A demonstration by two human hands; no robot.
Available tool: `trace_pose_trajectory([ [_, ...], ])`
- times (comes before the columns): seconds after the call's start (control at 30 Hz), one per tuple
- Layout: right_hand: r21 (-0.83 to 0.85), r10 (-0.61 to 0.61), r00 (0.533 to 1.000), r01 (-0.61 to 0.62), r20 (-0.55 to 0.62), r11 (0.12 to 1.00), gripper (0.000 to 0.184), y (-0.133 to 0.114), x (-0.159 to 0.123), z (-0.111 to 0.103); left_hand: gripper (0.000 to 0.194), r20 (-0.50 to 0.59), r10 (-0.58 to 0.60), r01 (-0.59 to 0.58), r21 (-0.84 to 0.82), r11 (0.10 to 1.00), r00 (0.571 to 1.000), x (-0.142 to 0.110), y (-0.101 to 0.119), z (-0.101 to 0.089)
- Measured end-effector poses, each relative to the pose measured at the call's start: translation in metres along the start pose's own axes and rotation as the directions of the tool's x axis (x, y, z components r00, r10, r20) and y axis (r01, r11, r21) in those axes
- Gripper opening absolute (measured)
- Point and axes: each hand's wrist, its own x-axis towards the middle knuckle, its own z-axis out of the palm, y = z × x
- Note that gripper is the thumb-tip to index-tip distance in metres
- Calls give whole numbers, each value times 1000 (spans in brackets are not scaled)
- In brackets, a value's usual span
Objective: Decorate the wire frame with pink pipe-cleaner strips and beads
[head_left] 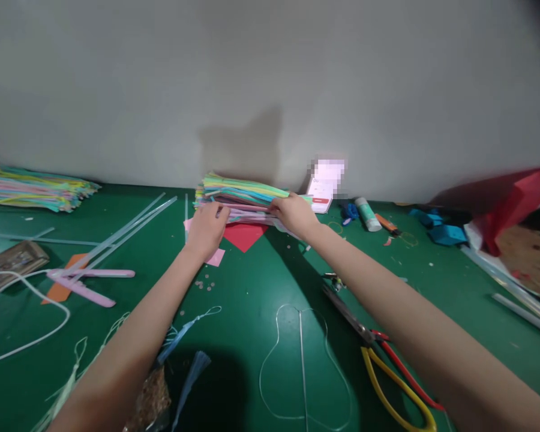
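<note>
A bundle of pastel pipe cleaners (243,187) lies against the foot of the wall, with green, yellow, blue, pink and lilac stems side by side. My left hand (208,227) is closed on the near side of its left end, fingers curled over the pink and lilac stems. Toward the right end, my right hand (297,215) grips the bundle between thumb and fingers. Just in front, a red paper (243,237) shows one pointed corner from underneath. A pink paper piece (216,258) sits beside my left wrist. Some fingertips are hidden among the stems.
More pipe cleaners (36,189) lie far left, near clear sticks (135,234) and a pink corded tool (87,282). A lit phone (324,189) leans on the wall. Scissors (348,312) lie below my right forearm, beside a bent wire outline (301,360). Blue tassels (193,372) lie nearer.
</note>
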Motion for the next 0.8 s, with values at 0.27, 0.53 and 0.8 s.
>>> trace_pose_trajectory([
  [0.27, 107, -43, 998, 39, 39, 993, 25, -1, 3, -3, 28, -75, 205, -203, 33, 979, 976, 2, 15, 9],
  [0.53, 130, -50, 990, 32, 134, 991, 22, 4, 19, -3, 24, -132, 254, -245, 83, 966, 958, 11, 32, 17],
  [0.8, 122, -69, 974, 44, 216, 992, 23, 6, 24, -7, 24, -115, 309, -299, 93, 950, 944, 21, 41, 11],
])
